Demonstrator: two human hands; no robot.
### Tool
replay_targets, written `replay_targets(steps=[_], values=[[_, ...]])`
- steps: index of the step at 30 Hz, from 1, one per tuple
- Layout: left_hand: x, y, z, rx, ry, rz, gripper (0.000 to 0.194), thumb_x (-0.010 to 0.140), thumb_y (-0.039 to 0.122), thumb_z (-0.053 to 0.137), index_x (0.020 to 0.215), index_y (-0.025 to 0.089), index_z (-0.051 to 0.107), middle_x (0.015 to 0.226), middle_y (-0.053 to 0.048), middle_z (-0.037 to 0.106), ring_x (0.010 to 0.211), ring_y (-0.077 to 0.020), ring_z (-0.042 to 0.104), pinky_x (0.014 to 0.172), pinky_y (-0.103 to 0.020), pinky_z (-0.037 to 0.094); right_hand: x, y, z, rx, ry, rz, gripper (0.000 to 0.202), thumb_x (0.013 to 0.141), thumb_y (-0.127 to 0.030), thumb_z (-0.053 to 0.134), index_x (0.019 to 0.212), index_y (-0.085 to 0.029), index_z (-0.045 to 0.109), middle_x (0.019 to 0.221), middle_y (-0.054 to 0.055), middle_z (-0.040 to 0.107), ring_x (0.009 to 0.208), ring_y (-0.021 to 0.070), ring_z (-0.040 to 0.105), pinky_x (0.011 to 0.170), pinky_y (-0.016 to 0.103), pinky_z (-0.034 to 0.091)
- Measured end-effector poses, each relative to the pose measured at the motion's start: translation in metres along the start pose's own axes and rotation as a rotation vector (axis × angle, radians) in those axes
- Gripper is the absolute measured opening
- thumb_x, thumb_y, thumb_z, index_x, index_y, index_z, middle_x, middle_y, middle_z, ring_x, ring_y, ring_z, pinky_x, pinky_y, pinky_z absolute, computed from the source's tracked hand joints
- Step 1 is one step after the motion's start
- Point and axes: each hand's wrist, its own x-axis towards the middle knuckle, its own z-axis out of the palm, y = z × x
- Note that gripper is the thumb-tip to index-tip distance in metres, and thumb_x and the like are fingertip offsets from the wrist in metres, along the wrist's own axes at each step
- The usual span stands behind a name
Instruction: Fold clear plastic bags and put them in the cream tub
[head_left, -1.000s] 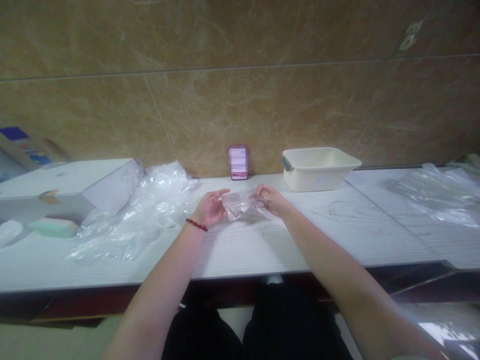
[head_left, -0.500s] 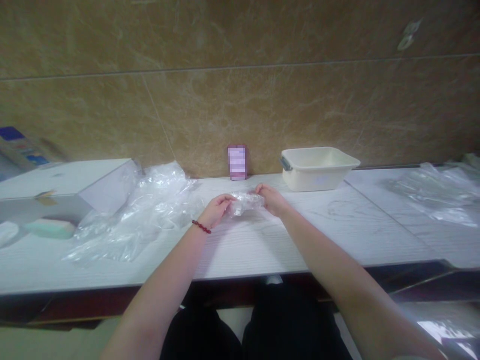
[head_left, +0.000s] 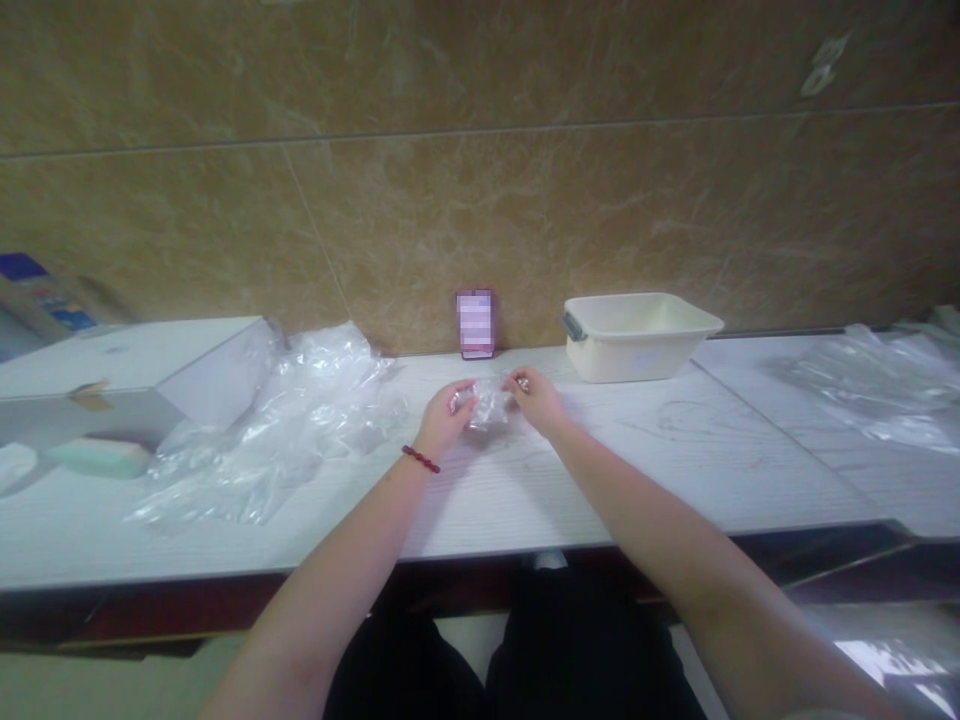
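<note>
A small crumpled clear plastic piece (head_left: 489,404) is between my hands, above the middle of the white wood-grain table (head_left: 495,500). My left hand (head_left: 444,415), with a dark red bead bracelet at the wrist, grips its left side between thumb and fingers. The fingers of my right hand (head_left: 537,400) are pinched at its right side, with a bit of shiny plastic showing among them. Behind the hands a phone (head_left: 475,324) with a blurred screen leans upright against the wall.
A cream tub (head_left: 630,355) with a grey handle stands right of the phone. Clear plastic bags (head_left: 300,400) spread at the left beside a white box (head_left: 217,375). More clear plastic (head_left: 885,385) lies far right. A pale green object (head_left: 101,456) is front left.
My left hand has shifted slightly right and wraps further over the plastic. My right hand has moved a little left, and the plastic between them looks more bunched.
</note>
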Motion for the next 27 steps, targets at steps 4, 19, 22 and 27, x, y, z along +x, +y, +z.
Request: replay_targets(steps=[4, 19, 22, 27], values=[[-0.002, 0.005, 0.000, -0.011, -0.075, -0.129, 0.047, 0.073, 0.030, 0.049, 0.117, 0.014, 0.042, 0.064, -0.001, 0.057, 0.037, -0.0045, 0.044, 0.039, -0.017, 0.036, 0.002, 0.002, -0.007, -0.125, -0.034, 0.004, 0.014, 0.078, -0.030, 0.040, 0.085, -0.020, 0.046, 0.077, -0.002, 0.060, 0.033, 0.0014, 0.041, 0.036, 0.015, 0.035], [0.002, -0.022, 0.012, 0.201, -0.337, -0.324, 0.047, 0.068, 0.020, 0.050, 0.115, 0.015, 0.044, 0.091, -0.009, 0.062, 0.047, -0.0079, 0.054, 0.044, -0.017, 0.040, -0.023, 0.001, 0.023, -0.752, -0.437, -0.358, 0.046, 0.085, -0.030, 0.020, 0.125, -0.010, 0.032, 0.128, 0.010, 0.036, 0.119, 0.0192, 0.029, 0.095, 0.035, 0.024], [0.002, -0.024, 0.011, 0.289, -0.323, -0.280, 0.047, 0.070, 0.021, 0.047, 0.116, 0.015, 0.043, 0.091, -0.010, 0.062, 0.050, -0.0110, 0.056, 0.048, -0.021, 0.042, -0.032, 0.005, 0.029, -0.849, -0.521, -0.336, 0.051, 0.085, -0.033, 0.017, 0.127, -0.006, 0.027, 0.132, 0.013, 0.028, 0.121, 0.0223, 0.023, 0.097, 0.039, 0.019], [0.001, -0.022, 0.002, 0.556, -0.151, -0.085, 0.037, 0.071, 0.019, 0.044, 0.106, 0.010, 0.052, 0.102, -0.015, 0.055, 0.092, -0.0214, 0.053, 0.081, -0.031, 0.039, -0.035, 0.011, 0.028, -0.980, -0.531, -0.368, 0.051, 0.083, -0.028, 0.020, 0.128, -0.004, 0.026, 0.133, 0.013, 0.022, 0.123, 0.0227, 0.019, 0.099, 0.041, 0.015]])
